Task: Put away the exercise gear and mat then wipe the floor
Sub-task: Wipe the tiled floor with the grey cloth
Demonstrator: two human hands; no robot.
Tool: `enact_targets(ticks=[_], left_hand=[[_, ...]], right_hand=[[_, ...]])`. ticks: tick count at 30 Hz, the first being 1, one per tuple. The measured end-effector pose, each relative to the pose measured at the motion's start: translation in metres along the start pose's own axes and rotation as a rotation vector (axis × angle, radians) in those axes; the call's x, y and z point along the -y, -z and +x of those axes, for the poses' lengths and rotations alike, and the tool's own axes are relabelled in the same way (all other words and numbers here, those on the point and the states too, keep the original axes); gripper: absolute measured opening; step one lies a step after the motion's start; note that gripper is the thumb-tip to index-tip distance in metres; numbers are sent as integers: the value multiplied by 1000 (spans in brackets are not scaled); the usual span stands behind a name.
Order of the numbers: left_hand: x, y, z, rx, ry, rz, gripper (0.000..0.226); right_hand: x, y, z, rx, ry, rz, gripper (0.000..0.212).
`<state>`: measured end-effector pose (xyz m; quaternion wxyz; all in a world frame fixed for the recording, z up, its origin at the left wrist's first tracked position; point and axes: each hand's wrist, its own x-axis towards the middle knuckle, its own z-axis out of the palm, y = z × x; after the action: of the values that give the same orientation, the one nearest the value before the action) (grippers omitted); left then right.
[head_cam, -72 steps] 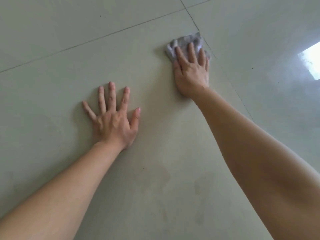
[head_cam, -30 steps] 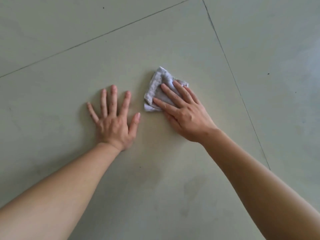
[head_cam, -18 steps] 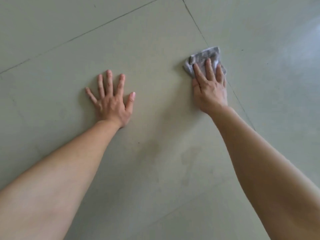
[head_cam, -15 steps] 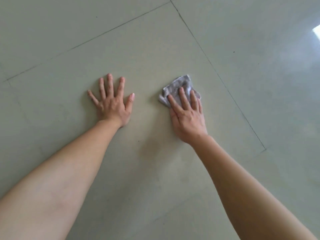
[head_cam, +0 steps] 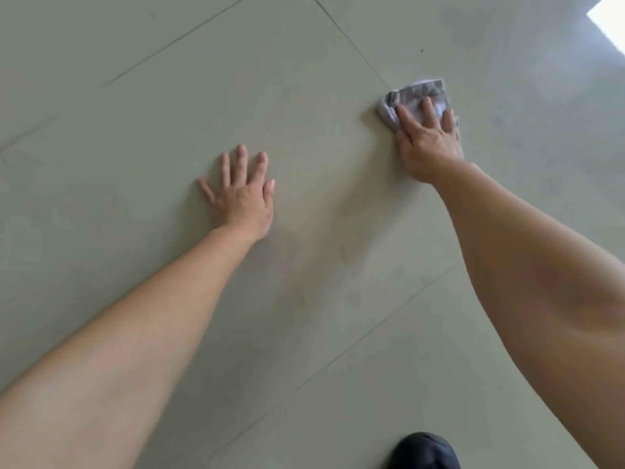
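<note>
A crumpled grey cloth lies on the pale tiled floor at the upper right, right beside a tile seam. My right hand presses flat on the cloth, fingers spread over it, arm stretched forward. My left hand rests flat on the bare tile in the middle of the view, fingers apart, holding nothing. No exercise gear or mat is in view.
The tip of a dark shoe shows at the bottom edge. A bright reflection shines on the floor at the top right corner. Thin grout lines cross the tiles.
My right hand has slid the cloth away from the left hand, out to the right and forward across the seam. The left hand stays planted on the tile.
</note>
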<state>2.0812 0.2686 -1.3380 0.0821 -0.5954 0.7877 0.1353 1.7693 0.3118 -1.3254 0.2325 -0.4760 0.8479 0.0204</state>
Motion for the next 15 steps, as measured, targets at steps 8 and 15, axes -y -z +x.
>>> enact_targets(ticks=[8,15], left_hand=[[-1,37,10,297,4,74,59],[-25,28,-40,185,-81,130,55]], right_hand=[[54,-94,-175,29,276,31,54],[-28,-47,-126,10,240,-104,53]])
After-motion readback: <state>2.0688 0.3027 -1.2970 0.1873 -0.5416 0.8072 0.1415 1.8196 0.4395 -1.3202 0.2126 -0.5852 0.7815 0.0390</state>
